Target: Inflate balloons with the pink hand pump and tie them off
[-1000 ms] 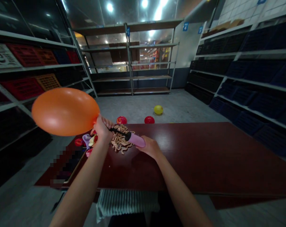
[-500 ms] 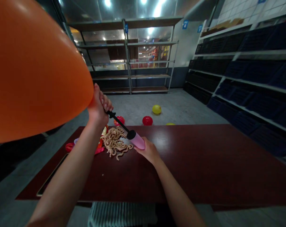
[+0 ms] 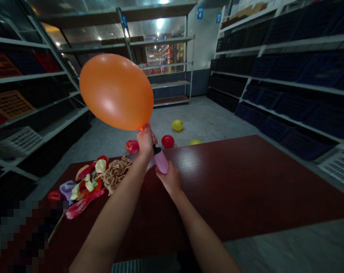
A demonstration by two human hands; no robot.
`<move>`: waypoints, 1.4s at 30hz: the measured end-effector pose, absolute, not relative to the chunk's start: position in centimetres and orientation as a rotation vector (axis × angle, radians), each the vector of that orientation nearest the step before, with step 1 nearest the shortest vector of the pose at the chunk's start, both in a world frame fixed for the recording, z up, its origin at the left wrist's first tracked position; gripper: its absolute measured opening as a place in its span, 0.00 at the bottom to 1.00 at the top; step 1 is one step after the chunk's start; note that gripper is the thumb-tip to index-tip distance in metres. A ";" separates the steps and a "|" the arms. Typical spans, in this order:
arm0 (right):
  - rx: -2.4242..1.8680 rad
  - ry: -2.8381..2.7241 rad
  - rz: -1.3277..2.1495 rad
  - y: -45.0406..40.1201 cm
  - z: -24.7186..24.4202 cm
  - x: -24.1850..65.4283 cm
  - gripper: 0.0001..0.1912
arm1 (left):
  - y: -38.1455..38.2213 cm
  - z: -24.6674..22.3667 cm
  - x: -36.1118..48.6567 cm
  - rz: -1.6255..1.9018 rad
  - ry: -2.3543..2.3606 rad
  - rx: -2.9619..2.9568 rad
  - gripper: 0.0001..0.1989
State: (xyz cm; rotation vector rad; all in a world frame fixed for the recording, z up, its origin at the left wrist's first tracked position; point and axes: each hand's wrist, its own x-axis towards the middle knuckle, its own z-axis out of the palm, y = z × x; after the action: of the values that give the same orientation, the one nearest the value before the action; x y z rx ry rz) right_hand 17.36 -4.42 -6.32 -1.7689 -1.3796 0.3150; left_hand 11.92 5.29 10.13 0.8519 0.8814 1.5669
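An inflated orange balloon (image 3: 116,91) stands up and to the left from my left hand (image 3: 146,141), which is closed around its neck and the black front end of a pump. My right hand (image 3: 169,176) grips the pink pump (image 3: 161,162) at its lower end. The pump's black rod does not show between the hands. Left of my arms, a pile of beige string (image 3: 115,175) lies on the dark red table (image 3: 217,182), beside a heap of limp balloons (image 3: 88,182) in several colours.
On the floor beyond the table lie a red balloon (image 3: 167,141), a patterned red balloon (image 3: 132,146) and a yellow balloon (image 3: 177,125); another yellow one shows partly. Shelves with crates (image 3: 285,106) line both sides.
The orange balloon now shows whole and smaller, farther from the camera. My hands have come closer together, and the pump's rod has gone in. The view has turned left.
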 end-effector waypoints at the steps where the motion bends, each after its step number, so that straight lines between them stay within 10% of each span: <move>1: -1.775 -1.386 0.313 -4.4 -6.2 17.4 0.14 | 5.2 9.6 12.0 1.568 0.886 0.835 0.29; 28: -1.443 -2.036 0.333 -6.5 -5.1 16.1 0.17 | -3.2 12.6 -7.7 1.975 0.704 0.602 0.36; 42: -1.630 -1.607 0.409 -5.2 -5.8 17.1 0.16 | 3.2 19.3 3.9 1.812 0.746 0.863 0.33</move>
State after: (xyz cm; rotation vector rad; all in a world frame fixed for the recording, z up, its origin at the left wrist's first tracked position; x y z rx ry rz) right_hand 17.12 -5.21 -5.84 -1.6296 -1.6065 0.4088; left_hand 3.90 3.25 19.25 0.8627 0.7462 1.8124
